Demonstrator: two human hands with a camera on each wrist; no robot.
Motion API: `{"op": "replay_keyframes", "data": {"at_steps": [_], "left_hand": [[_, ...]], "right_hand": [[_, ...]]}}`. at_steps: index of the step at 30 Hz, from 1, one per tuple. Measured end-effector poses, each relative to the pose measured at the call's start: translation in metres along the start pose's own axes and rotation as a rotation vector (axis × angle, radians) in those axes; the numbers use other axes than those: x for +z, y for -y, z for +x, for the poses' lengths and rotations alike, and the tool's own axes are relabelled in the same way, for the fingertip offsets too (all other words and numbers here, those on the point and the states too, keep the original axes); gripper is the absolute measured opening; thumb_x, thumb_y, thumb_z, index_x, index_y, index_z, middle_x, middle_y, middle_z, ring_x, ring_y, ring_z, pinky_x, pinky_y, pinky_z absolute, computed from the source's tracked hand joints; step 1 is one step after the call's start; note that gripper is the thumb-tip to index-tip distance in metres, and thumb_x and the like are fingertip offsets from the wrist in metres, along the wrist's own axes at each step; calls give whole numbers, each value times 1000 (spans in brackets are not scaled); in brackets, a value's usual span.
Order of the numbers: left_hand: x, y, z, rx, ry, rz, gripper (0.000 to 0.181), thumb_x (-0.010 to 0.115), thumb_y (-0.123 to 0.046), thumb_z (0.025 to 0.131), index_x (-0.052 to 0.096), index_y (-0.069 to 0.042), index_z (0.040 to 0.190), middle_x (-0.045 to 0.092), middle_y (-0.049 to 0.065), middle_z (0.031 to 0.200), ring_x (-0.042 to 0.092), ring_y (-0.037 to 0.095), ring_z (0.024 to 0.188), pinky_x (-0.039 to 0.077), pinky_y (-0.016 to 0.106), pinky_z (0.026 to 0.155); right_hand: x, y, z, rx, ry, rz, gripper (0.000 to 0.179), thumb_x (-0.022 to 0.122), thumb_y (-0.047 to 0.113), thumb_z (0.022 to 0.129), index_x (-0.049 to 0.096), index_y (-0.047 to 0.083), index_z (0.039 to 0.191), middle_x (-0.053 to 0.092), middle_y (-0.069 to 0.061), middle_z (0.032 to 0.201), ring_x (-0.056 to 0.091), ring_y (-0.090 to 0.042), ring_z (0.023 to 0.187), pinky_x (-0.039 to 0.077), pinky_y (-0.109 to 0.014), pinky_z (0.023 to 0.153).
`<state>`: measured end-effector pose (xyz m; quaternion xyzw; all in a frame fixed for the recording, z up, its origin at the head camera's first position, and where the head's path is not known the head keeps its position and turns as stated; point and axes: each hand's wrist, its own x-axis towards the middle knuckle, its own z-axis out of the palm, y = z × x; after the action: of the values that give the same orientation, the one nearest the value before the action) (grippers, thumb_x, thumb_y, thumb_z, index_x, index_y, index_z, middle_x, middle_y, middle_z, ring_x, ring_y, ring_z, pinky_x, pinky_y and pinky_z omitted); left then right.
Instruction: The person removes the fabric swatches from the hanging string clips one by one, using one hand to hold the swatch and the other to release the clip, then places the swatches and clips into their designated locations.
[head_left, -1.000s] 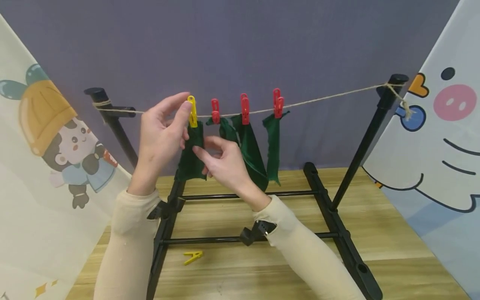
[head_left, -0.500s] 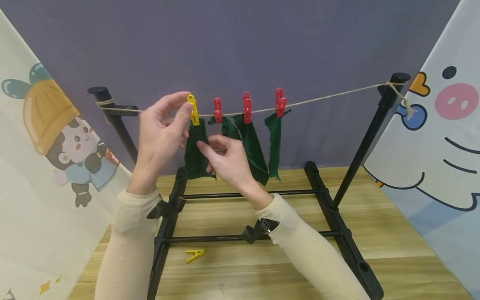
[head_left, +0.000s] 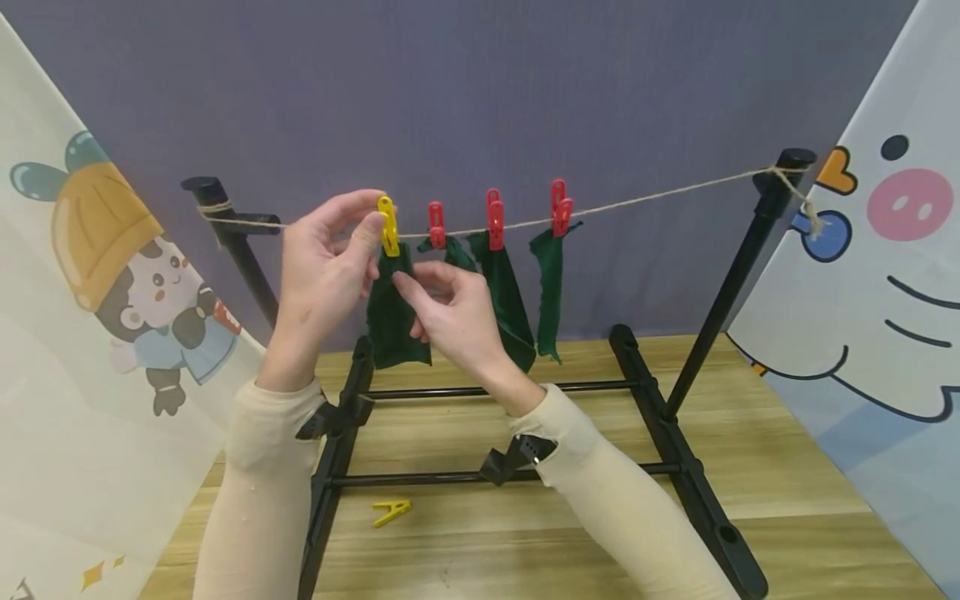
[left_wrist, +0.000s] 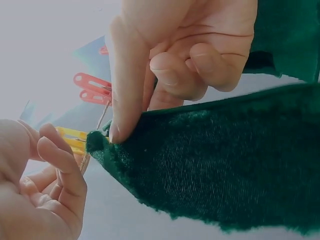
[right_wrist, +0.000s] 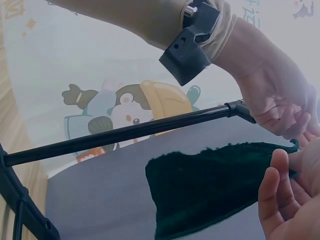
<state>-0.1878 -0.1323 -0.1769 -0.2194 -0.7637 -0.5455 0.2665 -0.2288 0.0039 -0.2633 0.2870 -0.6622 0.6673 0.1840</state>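
On a twine line (head_left: 637,202), my left hand (head_left: 322,262) pinches a yellow clothespin (head_left: 388,227) between thumb and index finger. The pin sits on the line at the top of a dark green piece of cloth (head_left: 393,333). My right hand (head_left: 457,312) pinches that cloth near its top, just below the pin. In the left wrist view, the right thumb (left_wrist: 122,125) lies on the cloth (left_wrist: 210,165) close to the yellow clothespin (left_wrist: 72,137). The right wrist view shows the cloth (right_wrist: 210,185) hanging from between both hands, its lower edge ragged.
To the right, red clothespins (head_left: 495,219) hold more green cloth pieces (head_left: 550,296) on the line. A black stand (head_left: 720,308) carries the twine. A second yellow clothespin (head_left: 392,512) lies on the wooden table (head_left: 465,550). Printed panels (head_left: 885,275) stand at both sides.
My right hand has shifted up and slightly right along the cloth, closer to the yellow clothespin. The cloth's lower end has swung to the right. My left hand keeps its pinch.
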Motion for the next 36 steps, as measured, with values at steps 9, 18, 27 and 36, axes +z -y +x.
{"op": "replay_keyframes", "data": {"at_steps": [9,18,27,36], "left_hand": [[3,-3,-3,21,-40,-8,26,58,-11,96,63,4,117,66,17,109,47,15,47,40,21,42],[4,-3,-3,36,-75,-34,24,59,-11,95,64,3,114,68,15,108,47,14,46,39,20,41],[3,2,2,48,-101,-181,22,62,-10,93,66,2,112,68,17,108,45,15,46,37,19,41],[2,4,7,30,-102,-271,24,65,-14,92,67,-2,112,68,15,108,44,15,46,36,19,41]], "right_hand": [[-1,0,-2,-1,-6,-5,25,68,26,91,71,6,105,66,-5,67,58,-22,44,51,-36,44],[-1,0,-5,36,4,-47,25,67,23,91,70,4,106,65,-10,65,57,-21,45,51,-33,46],[-5,30,-14,69,40,-95,25,64,11,92,66,-7,110,62,-20,64,58,-28,48,52,-30,50],[-5,24,-15,88,44,-94,27,64,13,93,66,-7,110,62,-20,63,58,-27,48,52,-31,49]]}}
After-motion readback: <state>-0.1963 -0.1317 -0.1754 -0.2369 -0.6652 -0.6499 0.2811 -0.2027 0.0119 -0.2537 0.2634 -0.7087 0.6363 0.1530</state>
